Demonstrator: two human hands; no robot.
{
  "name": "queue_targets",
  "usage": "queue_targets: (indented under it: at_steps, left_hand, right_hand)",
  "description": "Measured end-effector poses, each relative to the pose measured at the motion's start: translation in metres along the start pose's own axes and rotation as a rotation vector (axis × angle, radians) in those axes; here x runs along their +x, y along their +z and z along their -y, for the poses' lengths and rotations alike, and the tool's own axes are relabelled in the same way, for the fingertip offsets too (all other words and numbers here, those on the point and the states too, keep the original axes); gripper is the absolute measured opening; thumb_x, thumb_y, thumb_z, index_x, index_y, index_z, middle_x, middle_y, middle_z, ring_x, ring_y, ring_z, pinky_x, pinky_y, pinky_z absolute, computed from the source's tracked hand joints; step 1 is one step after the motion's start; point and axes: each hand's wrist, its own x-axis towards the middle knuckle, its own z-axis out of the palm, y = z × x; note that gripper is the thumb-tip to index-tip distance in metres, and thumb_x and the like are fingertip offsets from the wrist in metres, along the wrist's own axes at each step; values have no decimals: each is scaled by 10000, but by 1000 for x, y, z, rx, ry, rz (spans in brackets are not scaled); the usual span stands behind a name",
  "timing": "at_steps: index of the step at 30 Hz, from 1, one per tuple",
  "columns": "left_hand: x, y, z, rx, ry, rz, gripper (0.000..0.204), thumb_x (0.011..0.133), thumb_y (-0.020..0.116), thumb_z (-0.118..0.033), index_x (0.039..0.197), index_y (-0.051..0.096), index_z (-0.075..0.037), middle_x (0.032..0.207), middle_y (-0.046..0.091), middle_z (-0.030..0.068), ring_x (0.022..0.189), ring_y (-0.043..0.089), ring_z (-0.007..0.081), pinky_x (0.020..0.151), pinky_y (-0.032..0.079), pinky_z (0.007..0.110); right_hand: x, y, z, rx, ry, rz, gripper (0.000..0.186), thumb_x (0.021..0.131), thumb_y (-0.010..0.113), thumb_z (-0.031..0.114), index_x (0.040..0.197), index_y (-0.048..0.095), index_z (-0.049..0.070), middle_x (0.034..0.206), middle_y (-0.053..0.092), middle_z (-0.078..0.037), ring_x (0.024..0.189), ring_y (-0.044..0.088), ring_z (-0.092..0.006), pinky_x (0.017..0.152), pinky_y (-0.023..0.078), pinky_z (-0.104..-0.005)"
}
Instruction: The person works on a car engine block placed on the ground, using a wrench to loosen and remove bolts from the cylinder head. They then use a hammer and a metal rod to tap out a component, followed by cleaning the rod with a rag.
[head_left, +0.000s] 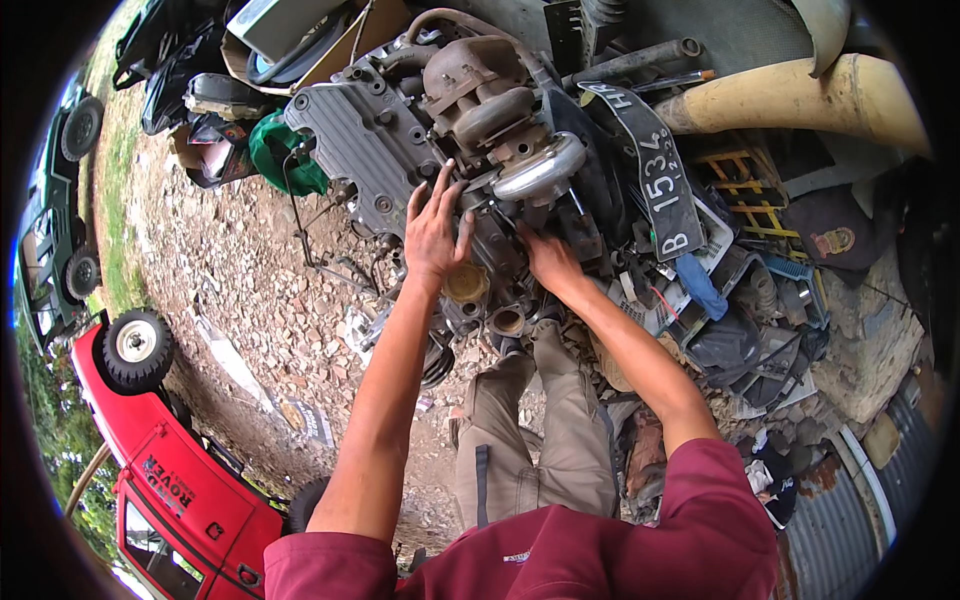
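A dirty old engine [400, 130] with a ribbed grey cover, a rusty turbo housing [470, 85] and a shiny curved metal pipe [540, 168] lies on a scrap heap in front of me. My left hand [435, 228] rests flat on the engine block below the turbo, fingers spread, holding nothing. My right hand [548, 260] reaches into the dark parts just under the shiny pipe; its fingertips are hidden among them, so its grip is unclear. A round yellowish cap [466, 283] sits just below my left hand.
A black number plate [655, 170] leans right of the engine. Scrap plastic, crates and a yellow pipe [800, 100] pile up on the right. Stony ground [250, 290] lies on the left, with a red vehicle [170, 480] at lower left and green vehicles [60, 200] beyond.
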Motion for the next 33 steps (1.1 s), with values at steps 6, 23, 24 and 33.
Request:
queue_targets:
  at_steps: [6,23,24,33]
  left_hand:
    - [-1,-2,-1,-3,-18,4,435,911,545,-282,1286,543,-62,1514,416,122,1300,491,272,1144,304,435]
    - [0,0,-2,2,-10,-45,417,903,548,-283,1255,570,-61,1516,418,96,1277,510,248,1140,314,426]
    - [-1,-1,-2,-1,-9,-46,417,904,548,-283,1256,569,-62,1516,420,93,1275,512,249,1139,317,427]
    - [-4,1,0,1,-13,-52,417,914,536,-287,1267,562,-68,1513,427,85,1276,511,259,1145,309,428]
  right_hand:
    - [-7,13,10,192,-10,-242,399,987,460,237,1321,506,22,1015,626,-350,975,596,-521,841,487,-563]
    - [3,-45,90,126,455,2,429,975,461,277,953,664,-100,1040,623,-368,1039,594,-503,945,462,-525]
    - [4,-45,90,142,421,-13,403,965,470,257,965,662,-98,1046,624,-363,1044,594,-497,945,462,-524]
    - [21,-35,60,135,195,-163,258,884,518,141,1033,651,-23,1018,657,-289,995,621,-460,862,498,-512]
